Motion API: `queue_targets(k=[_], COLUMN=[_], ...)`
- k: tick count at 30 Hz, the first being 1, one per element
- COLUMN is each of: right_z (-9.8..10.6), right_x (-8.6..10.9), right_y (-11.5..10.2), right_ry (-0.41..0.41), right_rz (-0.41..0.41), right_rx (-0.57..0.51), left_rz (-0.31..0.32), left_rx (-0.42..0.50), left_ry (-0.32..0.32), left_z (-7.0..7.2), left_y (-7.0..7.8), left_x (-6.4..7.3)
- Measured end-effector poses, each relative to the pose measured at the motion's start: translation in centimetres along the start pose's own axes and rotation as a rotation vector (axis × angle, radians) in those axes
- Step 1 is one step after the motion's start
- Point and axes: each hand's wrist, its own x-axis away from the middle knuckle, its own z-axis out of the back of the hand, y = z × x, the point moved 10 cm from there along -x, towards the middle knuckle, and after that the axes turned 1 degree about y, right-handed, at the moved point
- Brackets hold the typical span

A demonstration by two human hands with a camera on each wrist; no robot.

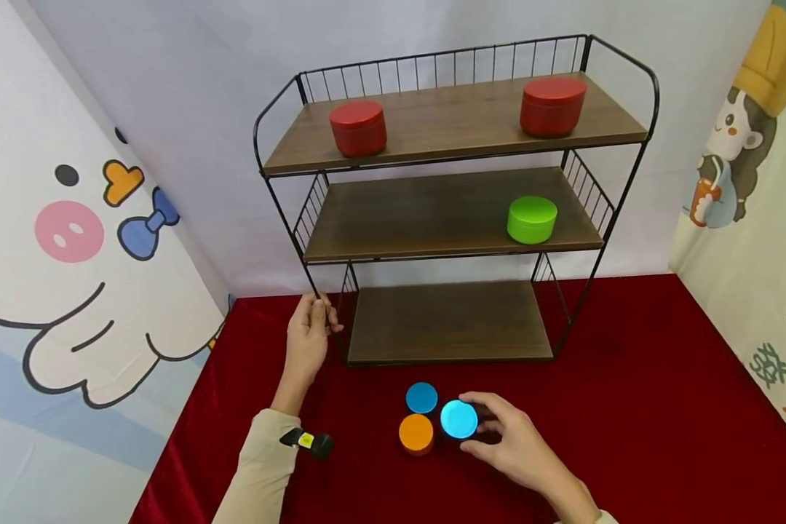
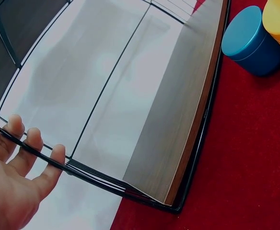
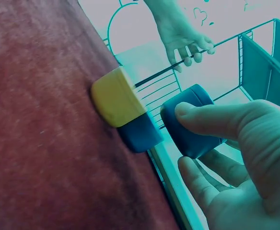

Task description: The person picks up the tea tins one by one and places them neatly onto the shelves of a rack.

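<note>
My right hand pinches a round light-blue tin between thumb and fingers, above the red cloth. In the right wrist view the thumb presses on the side of this tin. Just left of it, a second blue tin and an orange tin stand side by side on the cloth. At the left side of a three-tier shelf rack, my left hand holds the black metal upright, its fingers hooked round the bar in the left wrist view.
Two red tins, one left and one right, stand on the rack's top board. A green tin sits at the right of the middle board. Red cloth covers the table, with printed curtains at the sides.
</note>
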Motion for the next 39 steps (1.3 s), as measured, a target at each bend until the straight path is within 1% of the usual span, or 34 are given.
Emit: queue_targets(k=[7, 12, 18, 24, 32, 39], right_z=[1.3, 1.5, 1.2, 0.7, 0.0, 0.1], right_x=[-0.5, -0.9, -1.8, -2.5, -3.4, -3.8], right_y=[-1.7, -3.1, -4.5, -5.6, -7.0, -8.4], right_ry=[0.070, 0.080, 0.076, 0.074, 0.026, 0.020], right_rz=[0.072, 0.125, 0.140, 0.174, 0.193, 0.238], right_rx=[0.016, 0.035, 0.018, 0.001, -0.017, -0.045], left_rz=[-0.004, -0.004, 0.007, 0.005, 0.000, 0.003], left_rx=[0.009, 0.013, 0.010, 0.012, 0.003, -0.003], left_ry=[-0.013, -0.006, 0.003, -0.002, 0.003, -0.005], left_z=[-0.4, -0.3, -0.2, -0.1, 0.3, 0.1], left_y=[-0.2, -0.1, -0.4, -0.2, -0.1, -0.1], left_x=[-0.1, -0.1, -0.1, 0.0, 0.1, 0.0])
